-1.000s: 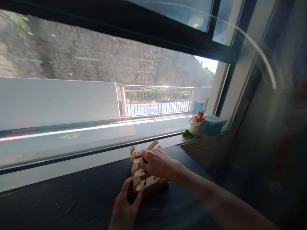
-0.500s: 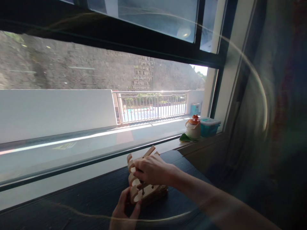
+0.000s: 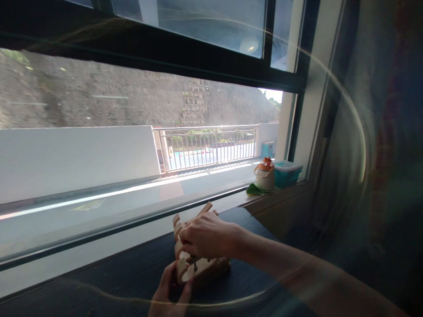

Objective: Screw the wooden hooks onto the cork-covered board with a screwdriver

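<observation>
A pale wooden assembly (image 3: 204,269) with curved, hook-like pieces along its left side rests on the dark table (image 3: 109,277). My left hand (image 3: 172,286) grips its near left corner, thumb and fingers on either side of a curved piece. My right hand (image 3: 206,235) lies over the middle of the assembly with its fingers curled down. A thin dark rod (image 3: 194,265) with a rounded end shows just below the right fingers. Whatever those fingertips pinch is hidden behind the hand. A wooden strip (image 3: 205,208) sticks up beyond the knuckles.
On the window sill at right stand a white and orange bottle (image 3: 265,176) and a teal box with a pale lid (image 3: 288,174). A green leaf-shaped item (image 3: 254,190) lies beside the bottle. The window glass rises along the table's far edge.
My right hand has shifted slightly, its fingers now more curled over the assembly. The left hand keeps its grip. The whole view has moved a little.
</observation>
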Demonstrator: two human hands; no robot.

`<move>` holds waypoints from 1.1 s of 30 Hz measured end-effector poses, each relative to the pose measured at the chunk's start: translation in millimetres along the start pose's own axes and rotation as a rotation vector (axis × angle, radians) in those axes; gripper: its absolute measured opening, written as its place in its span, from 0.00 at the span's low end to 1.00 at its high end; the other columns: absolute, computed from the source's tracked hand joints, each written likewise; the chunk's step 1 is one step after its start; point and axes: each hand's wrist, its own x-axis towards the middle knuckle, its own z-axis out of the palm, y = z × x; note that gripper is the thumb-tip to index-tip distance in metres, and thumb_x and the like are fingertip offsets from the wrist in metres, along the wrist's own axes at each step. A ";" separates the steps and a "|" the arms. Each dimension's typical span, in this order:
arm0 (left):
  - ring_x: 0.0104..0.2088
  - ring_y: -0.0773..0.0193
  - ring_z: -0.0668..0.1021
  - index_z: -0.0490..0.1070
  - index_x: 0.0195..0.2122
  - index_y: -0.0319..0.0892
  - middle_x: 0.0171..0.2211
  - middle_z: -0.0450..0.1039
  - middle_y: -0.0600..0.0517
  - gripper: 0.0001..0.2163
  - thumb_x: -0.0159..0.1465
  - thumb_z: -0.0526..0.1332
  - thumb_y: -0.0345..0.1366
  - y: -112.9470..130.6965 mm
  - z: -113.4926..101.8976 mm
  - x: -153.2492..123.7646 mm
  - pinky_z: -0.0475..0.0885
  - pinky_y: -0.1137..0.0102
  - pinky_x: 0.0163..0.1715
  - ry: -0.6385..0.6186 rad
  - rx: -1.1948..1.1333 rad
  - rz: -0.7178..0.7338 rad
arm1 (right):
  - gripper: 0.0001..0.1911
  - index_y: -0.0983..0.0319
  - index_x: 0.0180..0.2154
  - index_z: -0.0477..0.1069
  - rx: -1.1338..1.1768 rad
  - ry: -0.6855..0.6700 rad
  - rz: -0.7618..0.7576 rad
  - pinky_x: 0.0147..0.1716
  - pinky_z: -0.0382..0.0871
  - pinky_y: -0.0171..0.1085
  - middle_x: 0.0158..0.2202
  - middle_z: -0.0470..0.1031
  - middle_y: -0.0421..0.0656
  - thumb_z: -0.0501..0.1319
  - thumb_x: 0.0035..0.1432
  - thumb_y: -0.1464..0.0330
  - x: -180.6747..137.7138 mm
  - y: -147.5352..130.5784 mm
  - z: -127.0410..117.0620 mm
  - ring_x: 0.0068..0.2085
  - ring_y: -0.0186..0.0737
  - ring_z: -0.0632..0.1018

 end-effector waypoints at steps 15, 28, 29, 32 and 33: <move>0.34 0.59 0.81 0.70 0.40 0.46 0.34 0.80 0.54 0.18 0.48 0.65 0.44 -5.5 0.3 1.0 0.77 0.70 0.33 -0.005 0.020 0.016 | 0.12 0.64 0.33 0.73 -0.014 -0.019 0.146 0.28 0.64 0.38 0.34 0.78 0.48 0.56 0.55 0.64 2.6 -6.2 -3.6 0.34 0.46 0.78; 0.38 0.58 0.80 0.68 0.42 0.46 0.38 0.79 0.53 0.19 0.50 0.63 0.46 -14.9 0.0 0.3 0.76 0.69 0.36 -0.038 0.110 0.039 | 0.12 0.62 0.36 0.72 0.012 -0.068 0.131 0.30 0.66 0.40 0.37 0.78 0.47 0.52 0.58 0.64 10.5 4.9 10.3 0.36 0.47 0.78; 0.39 0.58 0.80 0.68 0.42 0.46 0.38 0.79 0.53 0.19 0.50 0.64 0.46 -14.7 -0.2 0.4 0.76 0.69 0.37 -0.036 0.108 0.031 | 0.13 0.62 0.37 0.72 0.012 -0.069 0.157 0.30 0.67 0.41 0.36 0.78 0.47 0.51 0.58 0.64 11.0 4.3 9.7 0.36 0.47 0.78; 0.39 0.57 0.80 0.68 0.41 0.45 0.38 0.79 0.52 0.20 0.48 0.64 0.47 -12.2 0.4 1.3 0.76 0.69 0.36 -0.026 0.086 0.001 | 0.14 0.62 0.39 0.71 0.007 -0.112 0.173 0.32 0.67 0.42 0.37 0.78 0.48 0.53 0.57 0.62 9.7 1.3 1.0 0.37 0.48 0.78; 0.38 0.57 0.80 0.69 0.41 0.45 0.38 0.79 0.52 0.20 0.47 0.64 0.48 -10.9 0.8 1.6 0.77 0.69 0.35 -0.016 0.078 -0.008 | 0.15 0.61 0.40 0.71 0.014 -0.143 0.163 0.32 0.67 0.42 0.37 0.78 0.48 0.54 0.56 0.61 8.6 0.3 -3.5 0.37 0.48 0.78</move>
